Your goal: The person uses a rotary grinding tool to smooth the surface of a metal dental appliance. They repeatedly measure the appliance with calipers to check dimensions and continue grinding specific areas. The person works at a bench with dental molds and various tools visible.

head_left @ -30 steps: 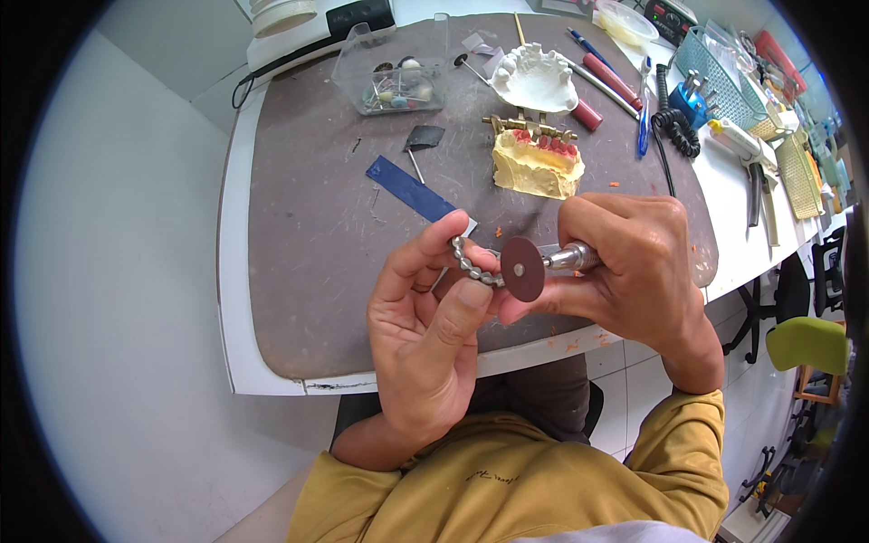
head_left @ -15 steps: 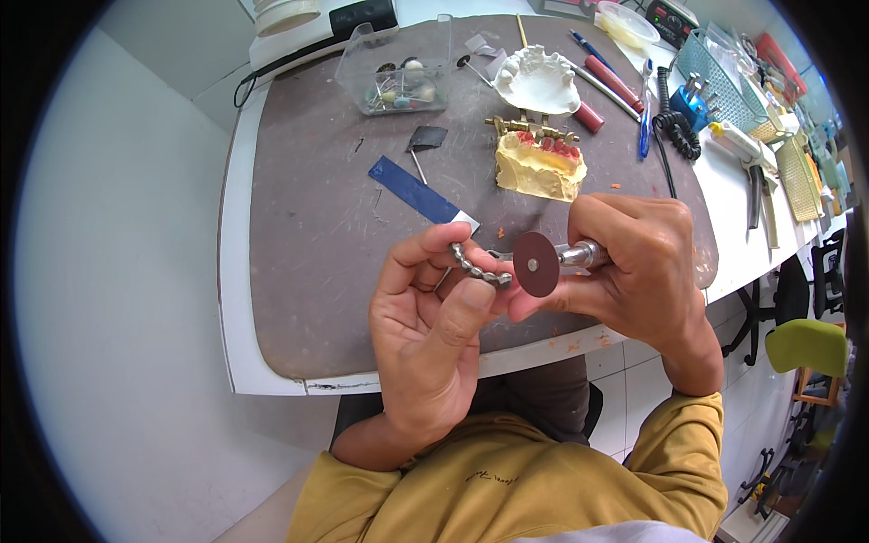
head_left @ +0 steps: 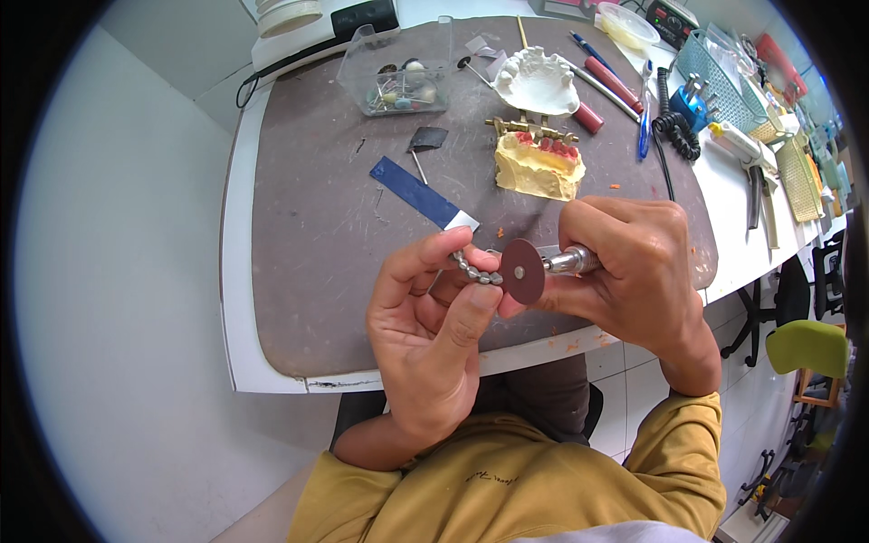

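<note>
Head view: open brown mat (head_left: 317,262) at left, white table edge (head_left: 262,381) along the near side. Left hand (head_left: 425,330) pinches beaded metal arc (head_left: 472,271) over the mat, long axis slanting down rightward to the brown disc (head_left: 525,249); right hand (head_left: 631,262) grips rotary handpiece (head_left: 576,260).

From my distant seat I see one dark script line (head_left: 490,477) on the mustard shirt (head_left: 552,466) — its letters are too small for me to read

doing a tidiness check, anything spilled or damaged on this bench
Yes: small orange crumbs lie scattered on the brown mat and the table's white front edge, like unswept debris. The edge also bears a dark, worn-looking streak, front left.
</note>
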`<act>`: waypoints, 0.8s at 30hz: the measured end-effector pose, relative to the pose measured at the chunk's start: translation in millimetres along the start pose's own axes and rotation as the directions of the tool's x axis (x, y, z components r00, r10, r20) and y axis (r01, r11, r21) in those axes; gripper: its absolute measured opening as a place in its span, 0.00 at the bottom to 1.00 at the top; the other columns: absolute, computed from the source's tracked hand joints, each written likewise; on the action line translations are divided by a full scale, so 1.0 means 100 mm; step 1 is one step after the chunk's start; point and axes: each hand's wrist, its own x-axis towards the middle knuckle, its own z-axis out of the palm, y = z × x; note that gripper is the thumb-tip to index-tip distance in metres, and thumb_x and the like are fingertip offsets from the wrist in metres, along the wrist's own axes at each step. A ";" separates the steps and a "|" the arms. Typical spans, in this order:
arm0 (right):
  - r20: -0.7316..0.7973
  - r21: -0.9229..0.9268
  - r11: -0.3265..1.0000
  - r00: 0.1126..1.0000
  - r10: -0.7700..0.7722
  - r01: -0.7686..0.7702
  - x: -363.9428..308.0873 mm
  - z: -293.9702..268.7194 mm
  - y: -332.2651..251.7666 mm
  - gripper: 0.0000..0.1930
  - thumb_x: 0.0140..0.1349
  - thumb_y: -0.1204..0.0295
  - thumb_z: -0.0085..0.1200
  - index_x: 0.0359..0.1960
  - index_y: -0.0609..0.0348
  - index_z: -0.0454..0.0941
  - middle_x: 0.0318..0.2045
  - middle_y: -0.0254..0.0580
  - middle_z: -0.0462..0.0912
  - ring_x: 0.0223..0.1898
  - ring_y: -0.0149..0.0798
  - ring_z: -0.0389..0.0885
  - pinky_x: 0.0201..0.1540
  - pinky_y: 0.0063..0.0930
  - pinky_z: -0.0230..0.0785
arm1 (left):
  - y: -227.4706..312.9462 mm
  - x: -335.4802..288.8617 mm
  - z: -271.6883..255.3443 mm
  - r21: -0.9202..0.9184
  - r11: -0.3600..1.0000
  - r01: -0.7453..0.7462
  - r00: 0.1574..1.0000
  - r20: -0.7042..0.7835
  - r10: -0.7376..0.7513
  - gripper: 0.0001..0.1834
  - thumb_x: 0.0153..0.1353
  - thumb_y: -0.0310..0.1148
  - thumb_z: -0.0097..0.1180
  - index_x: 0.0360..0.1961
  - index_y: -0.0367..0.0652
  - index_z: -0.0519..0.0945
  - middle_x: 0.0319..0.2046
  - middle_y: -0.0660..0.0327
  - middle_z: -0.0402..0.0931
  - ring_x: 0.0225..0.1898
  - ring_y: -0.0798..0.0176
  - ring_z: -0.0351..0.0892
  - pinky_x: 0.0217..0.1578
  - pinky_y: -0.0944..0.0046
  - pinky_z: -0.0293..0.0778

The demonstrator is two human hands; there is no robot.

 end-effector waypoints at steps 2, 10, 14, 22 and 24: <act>0.009 -0.003 1.000 1.000 0.001 -0.001 0.00 0.00 0.01 0.27 0.33 0.52 0.70 0.12 0.58 0.64 0.09 0.36 0.62 0.10 0.35 0.63 0.14 0.27 0.53 | -0.01 0.00 0.00 0.000 1.000 -0.007 1.000 0.009 0.007 0.23 0.57 0.24 0.56 0.54 0.41 0.66 0.42 0.61 0.69 0.48 0.59 0.75 0.49 0.64 0.73; -0.010 0.011 1.000 1.000 -0.013 0.013 -0.01 0.02 0.01 0.27 0.34 0.52 0.70 0.13 0.58 0.64 0.09 0.36 0.63 0.10 0.35 0.63 0.14 0.27 0.53 | -0.01 0.00 0.00 0.015 1.000 -0.015 1.000 0.015 0.015 0.23 0.58 0.23 0.55 0.54 0.40 0.66 0.42 0.61 0.69 0.47 0.61 0.75 0.49 0.64 0.74; 0.022 -0.051 0.998 0.999 0.029 -0.028 -0.03 -0.07 0.06 0.27 0.40 0.47 0.65 0.13 0.56 0.66 0.09 0.33 0.69 0.10 0.32 0.68 0.13 0.25 0.58 | 0.01 0.03 0.02 -0.033 0.999 0.005 1.000 -0.006 -0.006 0.21 0.58 0.22 0.54 0.53 0.40 0.67 0.41 0.60 0.70 0.46 0.62 0.76 0.48 0.65 0.76; -0.017 -0.258 0.919 0.952 0.305 -0.299 -0.24 -0.36 0.41 0.19 0.53 0.56 0.59 0.25 0.60 0.68 0.12 0.40 0.69 0.14 0.37 0.68 0.20 0.31 0.60 | 0.03 0.07 0.02 -0.176 0.981 0.082 0.993 -0.067 -0.095 0.16 0.59 0.22 0.53 0.49 0.40 0.67 0.42 0.57 0.74 0.44 0.62 0.77 0.46 0.66 0.79; -0.009 -0.252 0.908 0.939 0.344 -0.335 -0.29 -0.39 0.45 0.12 0.58 0.64 0.53 0.30 0.61 0.69 0.15 0.43 0.70 0.17 0.40 0.70 0.24 0.34 0.62 | 0.03 0.06 0.01 -0.199 0.977 0.082 0.993 -0.072 -0.098 0.16 0.59 0.22 0.53 0.48 0.40 0.67 0.42 0.56 0.74 0.44 0.61 0.77 0.46 0.65 0.78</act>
